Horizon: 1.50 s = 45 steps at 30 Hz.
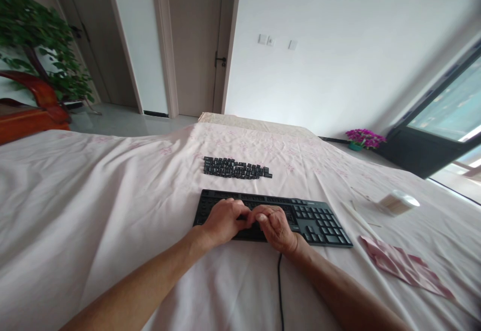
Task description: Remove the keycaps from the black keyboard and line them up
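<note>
A black keyboard [319,223] lies on the pale pink bedspread-like cloth, keycaps in place at its right end and missing from much of its left and middle. My left hand [225,219] rests over the left-middle part, fingers curled and closed. Just beside it, my right hand [276,227] is closed too, its thumb and fingers bent towards the left fingertips. Whatever the fingers hold is hidden. Beyond the keyboard, loose black keycaps [236,169] lie in a flat cluster of rows.
To the right stand a clear tub of cotton swabs [399,203], with several loose swabs near it, and a crumpled pink cloth [408,267]. The keyboard's cable [280,291] runs towards me between my forearms. Pink flowers [364,138] stand beyond the cloth-covered surface.
</note>
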Tool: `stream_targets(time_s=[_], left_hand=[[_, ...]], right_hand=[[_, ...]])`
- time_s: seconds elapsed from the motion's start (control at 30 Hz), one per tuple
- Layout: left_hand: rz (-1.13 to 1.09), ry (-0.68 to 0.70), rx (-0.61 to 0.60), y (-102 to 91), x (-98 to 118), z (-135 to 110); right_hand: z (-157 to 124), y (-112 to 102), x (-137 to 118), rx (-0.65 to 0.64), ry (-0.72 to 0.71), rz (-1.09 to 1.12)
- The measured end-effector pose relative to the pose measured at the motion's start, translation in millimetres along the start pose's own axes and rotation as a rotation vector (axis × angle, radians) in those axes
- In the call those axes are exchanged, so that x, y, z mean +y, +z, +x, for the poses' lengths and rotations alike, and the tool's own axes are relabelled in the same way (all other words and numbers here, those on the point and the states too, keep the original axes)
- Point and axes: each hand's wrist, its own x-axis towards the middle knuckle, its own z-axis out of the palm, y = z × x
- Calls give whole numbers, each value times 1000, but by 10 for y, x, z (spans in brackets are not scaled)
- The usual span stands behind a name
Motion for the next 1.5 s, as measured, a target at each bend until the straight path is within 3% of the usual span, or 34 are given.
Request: stream_targets(time_s=[0.23,0.43,0.67,0.77,1.03,1.3,1.4,1.5], left_hand=[[7,49,10,43,4,3],[-60,19,-11,52,37,-8],[-276,-89,134,84,-51,5],[-384,-132,191,100,-101,22],[-591,-173,290,77,-150,41],[-543,-232,406,46,-258,64],[-510,-252,407,-65,-270,69],[-415,-218,422,-245,-336,82]], right_hand=[[-81,0,29,50,-17,18],[-119,20,34,185,13,85],[-24,-91,9,164,-127,-281],[114,-173,-25,139,-45,-436],[325,-55,-17,-59,196,-344],[540,-46,-36,-175,330,-324],[649,-42,-10,-202,336,-302],[834,-61,172,-165,341,-284]])
